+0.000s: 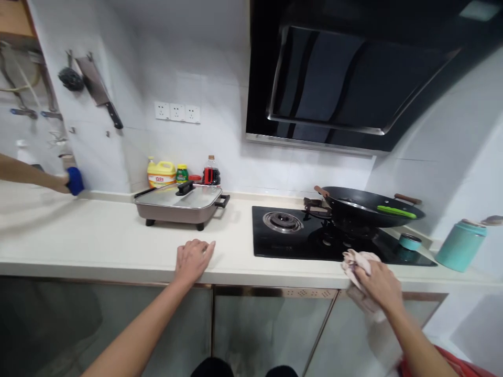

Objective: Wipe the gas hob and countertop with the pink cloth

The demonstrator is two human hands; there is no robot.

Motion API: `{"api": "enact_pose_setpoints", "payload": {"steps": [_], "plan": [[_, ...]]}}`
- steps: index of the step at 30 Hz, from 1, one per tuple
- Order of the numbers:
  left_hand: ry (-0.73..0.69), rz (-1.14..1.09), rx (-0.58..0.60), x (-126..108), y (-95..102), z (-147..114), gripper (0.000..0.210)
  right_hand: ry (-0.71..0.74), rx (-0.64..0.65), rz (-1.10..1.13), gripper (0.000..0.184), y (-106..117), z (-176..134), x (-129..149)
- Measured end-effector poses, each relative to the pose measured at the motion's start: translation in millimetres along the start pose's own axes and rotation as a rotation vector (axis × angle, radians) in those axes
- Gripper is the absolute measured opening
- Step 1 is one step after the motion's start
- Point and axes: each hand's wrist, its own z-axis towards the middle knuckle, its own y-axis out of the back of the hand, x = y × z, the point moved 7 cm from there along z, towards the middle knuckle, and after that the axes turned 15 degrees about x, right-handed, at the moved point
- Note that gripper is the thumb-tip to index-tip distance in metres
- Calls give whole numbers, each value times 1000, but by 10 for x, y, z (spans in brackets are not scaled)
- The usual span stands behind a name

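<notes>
My left hand [193, 257] rests on the pale countertop [106, 243], thumb out to the side and nothing in it. In front of it stands a brown electric skillet [173, 212] with a glass lid [204, 196]. My right hand [381, 283] grips a light pinkish cloth [359, 262] at the front edge of the black gas stove [283, 246]. Part of the cloth hangs over the counter edge and is blurred. Beyond that hand, a black wok [338, 209] sits on the right burner, with a green-handled utensil [396, 211] lying in it.
Another person's hand [61, 183] holds a blue cloth-like thing [74, 181] at the far left. A turquoise container [461, 246] and small turquoise lid [409, 241] stand at right. Several bottles line the wall, including a yellow jug [161, 174]. A cleaver [98, 89] hangs there. The range hood [334, 84] overhangs the stove.
</notes>
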Motion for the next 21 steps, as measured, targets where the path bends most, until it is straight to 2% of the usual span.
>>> {"api": "enact_pose_setpoints", "payload": {"steps": [2, 3, 5, 9, 12, 15, 18, 21], "plan": [[1, -22, -46, 7, -4, -10, 49, -81, -10, -48, 47, -19, 46, -136], [-1, -34, -68, 8, -7, -16, 48, -105, -22, -70, 48, -34, 39, -101], [-4, -60, -98, 11, -16, -27, 45, -90, -49, -97, 53, -74, -35, 174], [-8, -142, -110, 15, -24, -52, 42, 198, -72, -45, 51, -170, -383, 1283], [-9, -171, -102, 26, -18, -66, 42, 428, -91, 19, 37, -219, -719, 2201], [-2, -192, -95, 54, -20, -68, 42, 641, -105, 112, 41, -252, -1020, 3008], [10, -235, -87, 94, -34, -63, 41, 802, -56, 159, 50, -288, -1238, 3676], [21, -298, -68, 141, -52, -56, 42, 911, 8, 139, 52, -300, -1378, 4210]]}}
